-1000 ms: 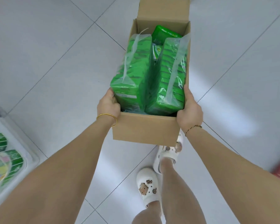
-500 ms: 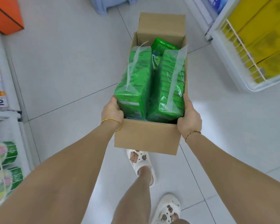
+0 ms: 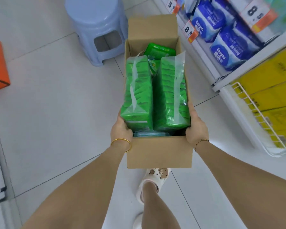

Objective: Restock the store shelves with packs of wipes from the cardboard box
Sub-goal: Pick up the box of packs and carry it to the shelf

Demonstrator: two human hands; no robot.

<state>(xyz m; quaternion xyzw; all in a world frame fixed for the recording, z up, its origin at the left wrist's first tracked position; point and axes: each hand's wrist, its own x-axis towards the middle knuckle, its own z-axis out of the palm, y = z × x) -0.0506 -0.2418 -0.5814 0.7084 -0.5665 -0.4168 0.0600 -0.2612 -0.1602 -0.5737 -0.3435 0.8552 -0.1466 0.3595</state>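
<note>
1. My left hand (image 3: 121,129) grips the cardboard box (image 3: 158,152) at its near left corner, fingers curled over the rim.
2. My right hand (image 3: 196,129) grips the near right corner.
3. Green packs of wipes (image 3: 137,91) stand inside the box.

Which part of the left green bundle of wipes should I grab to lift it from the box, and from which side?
Probably its upper edge, from straight above. The left green bundle stands on its narrow side, rising above the cardboard box rim, packed between the box wall and the right bundle, so only its top is free.
</note>
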